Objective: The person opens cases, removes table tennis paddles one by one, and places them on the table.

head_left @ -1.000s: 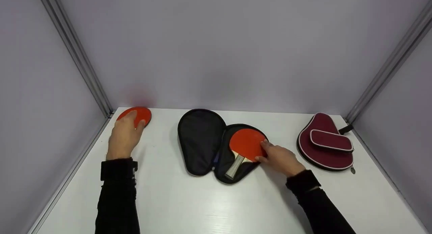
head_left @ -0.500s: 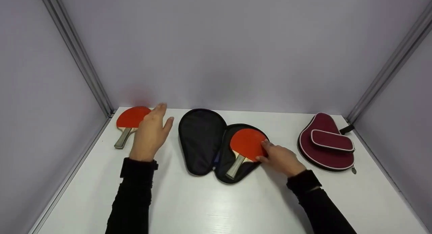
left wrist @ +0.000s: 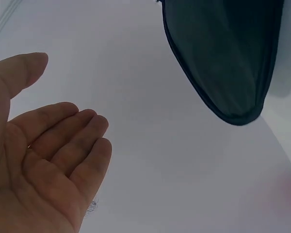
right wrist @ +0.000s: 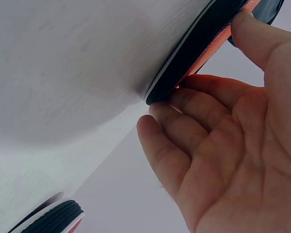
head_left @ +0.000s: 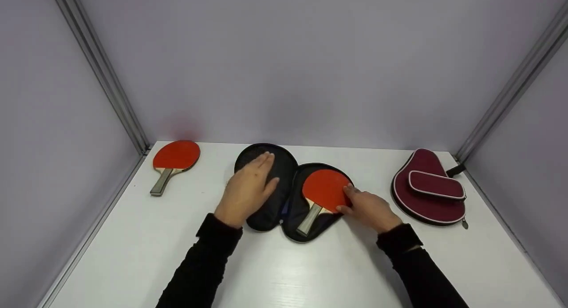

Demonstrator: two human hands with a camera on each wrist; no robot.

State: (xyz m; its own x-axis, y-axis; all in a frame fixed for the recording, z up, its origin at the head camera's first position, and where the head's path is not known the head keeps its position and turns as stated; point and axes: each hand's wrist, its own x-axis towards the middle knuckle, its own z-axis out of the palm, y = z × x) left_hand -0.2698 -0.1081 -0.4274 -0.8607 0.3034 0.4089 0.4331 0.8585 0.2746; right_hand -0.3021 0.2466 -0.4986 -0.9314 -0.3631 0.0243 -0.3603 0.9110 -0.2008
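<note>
A black zip case [head_left: 284,170] lies spread open on the white table [head_left: 275,272]. In its right half rests a table tennis paddle [head_left: 325,190] with red rubber, its wooden handle toward me. My right hand [head_left: 372,209] touches the right edge of that paddle with thumb and fingers; the right wrist view shows the fingertips at the case rim [right wrist: 184,53]. Over the left half of the case hovers my left hand [head_left: 248,190], fingers extended and nothing in it. Its palm faces the left wrist camera, apart from the dark case half [left wrist: 223,63].
A second red paddle [head_left: 176,155] lies at the back left of the table. At the right is a closed maroon paddle case [head_left: 426,206] with white piping and a small front pocket. Grey walls [head_left: 284,77] stand behind and at both sides.
My left hand has left the second paddle at the back left and moved right, over the left half of the black case. The right hand has stayed at the paddle in the case.
</note>
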